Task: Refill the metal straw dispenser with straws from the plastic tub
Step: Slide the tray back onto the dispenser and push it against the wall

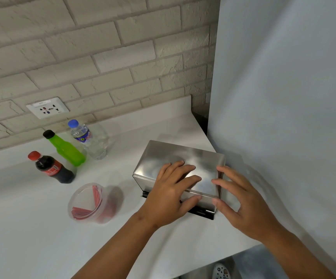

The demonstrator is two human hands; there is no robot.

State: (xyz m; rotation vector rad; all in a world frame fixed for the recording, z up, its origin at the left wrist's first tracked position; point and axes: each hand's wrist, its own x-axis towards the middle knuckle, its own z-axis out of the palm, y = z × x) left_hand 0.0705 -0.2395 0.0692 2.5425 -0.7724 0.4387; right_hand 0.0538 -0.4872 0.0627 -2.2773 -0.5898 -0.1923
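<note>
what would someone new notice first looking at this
Two bare hands on a shiny metal straw dispenser at the counter's right end: the left hand flat on its lid, the right hand at its right edge. Left of it sits a clear plastic tub of red straws.

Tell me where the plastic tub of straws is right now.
In the head view the plastic tub stands on the white counter, left of the metal straw dispenser and just in front of the cola bottle, apart from both hands.

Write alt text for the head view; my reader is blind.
Both hands, left hand and right hand, rest on a closed metal dispenser on a white counter. A plastic tub of red straws sits left.
</note>
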